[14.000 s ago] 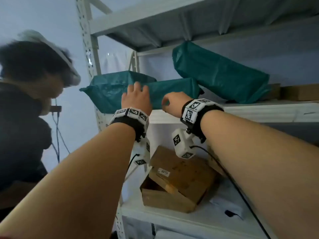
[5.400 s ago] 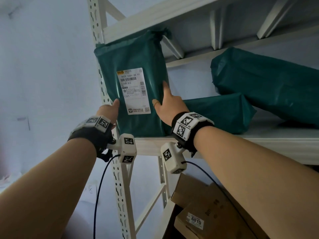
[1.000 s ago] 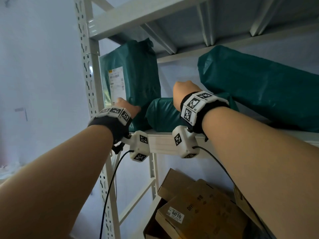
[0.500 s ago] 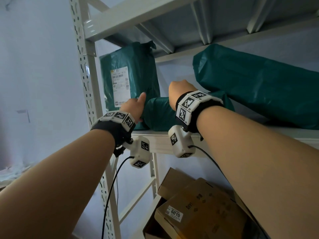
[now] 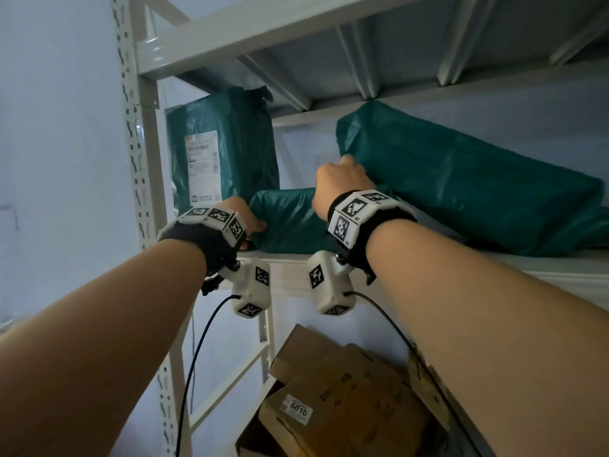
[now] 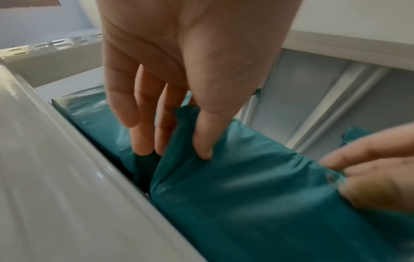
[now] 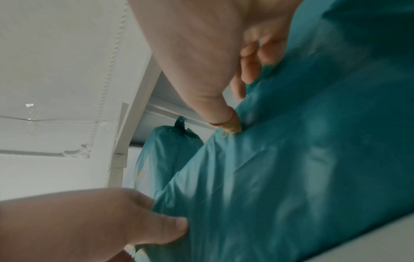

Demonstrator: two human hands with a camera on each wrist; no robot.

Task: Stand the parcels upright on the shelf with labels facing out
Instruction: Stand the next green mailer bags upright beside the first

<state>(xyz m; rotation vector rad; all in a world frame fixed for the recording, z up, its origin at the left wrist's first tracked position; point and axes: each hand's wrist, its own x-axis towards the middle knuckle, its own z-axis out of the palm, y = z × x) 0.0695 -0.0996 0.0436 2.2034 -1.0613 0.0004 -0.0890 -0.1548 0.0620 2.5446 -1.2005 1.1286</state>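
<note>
One green parcel (image 5: 227,150) stands upright at the shelf's left end, its white label (image 5: 201,168) facing out. Beside it a second green parcel (image 5: 290,222) lies flat on the shelf board (image 5: 494,272). My left hand (image 5: 253,225) grips that parcel's left end, thumb on top and fingers down the end face (image 6: 174,150). My right hand (image 5: 342,173) holds the lying parcel's upper edge further right, thumb pressed into the film (image 7: 241,102). A larger green parcel (image 5: 461,186) leans across the right of the shelf, just behind my right hand. No label shows on either of these two.
A white slotted upright post (image 5: 138,153) bounds the shelf on the left, and the shelf above (image 5: 263,31) hangs close over the upright parcel. Brown cardboard boxes (image 5: 342,400), one marked 6010, are piled on the lower shelf.
My left hand has left the upright parcel and taken hold of the lying parcel's left end. My right hand has shifted up and right along that parcel's top.
</note>
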